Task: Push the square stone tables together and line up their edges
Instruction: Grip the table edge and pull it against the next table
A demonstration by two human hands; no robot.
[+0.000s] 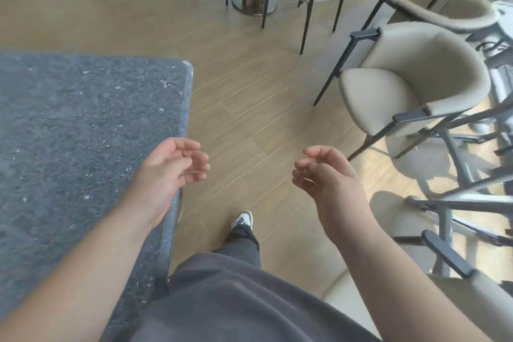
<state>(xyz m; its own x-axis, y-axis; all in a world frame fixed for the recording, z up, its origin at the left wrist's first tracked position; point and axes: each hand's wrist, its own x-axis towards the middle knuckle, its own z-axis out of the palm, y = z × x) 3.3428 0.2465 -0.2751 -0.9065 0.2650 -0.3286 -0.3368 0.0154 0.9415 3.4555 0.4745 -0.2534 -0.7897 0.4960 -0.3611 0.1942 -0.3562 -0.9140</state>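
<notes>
Hands come first in view, both raised in front of the body with fingers loosely curled and nothing in them. The left hand (pixel 169 168) hovers over the near right edge of the stone bench (pixel 83 133), with its forearm crossing above the slab; whether the wrist touches the edge I cannot tell. The right hand (pixel 324 172) hangs in the air above the wooden floor (pixel 249 108), well apart from any furniture.

The bench lies at the left, a dark grey speckled slab with a thick edge and a rounded far right corner. Only this one stone top is plainly seen. A pale blurred strip at the far upper left may be another top, but that is not sure.

Judging by the thick stone, the bench is heavy, stiff and hard, and will probably slide grudgingly on the floor rather than lift. The polished top looks slippery for flat palms, so the better hold seems to be the thick side edge, with both hands spread apart along it and the push made low and level. The corners and rim could chip if two slabs meet hard, so the last closing should be slow.

Further off at the right stand beige upholstered chairs (pixel 402 91) with dark metal legs, and beyond them a pedestal base (pixel 254 0) with more chairs.

No brand, label or writing can be read anywhere.
</notes>
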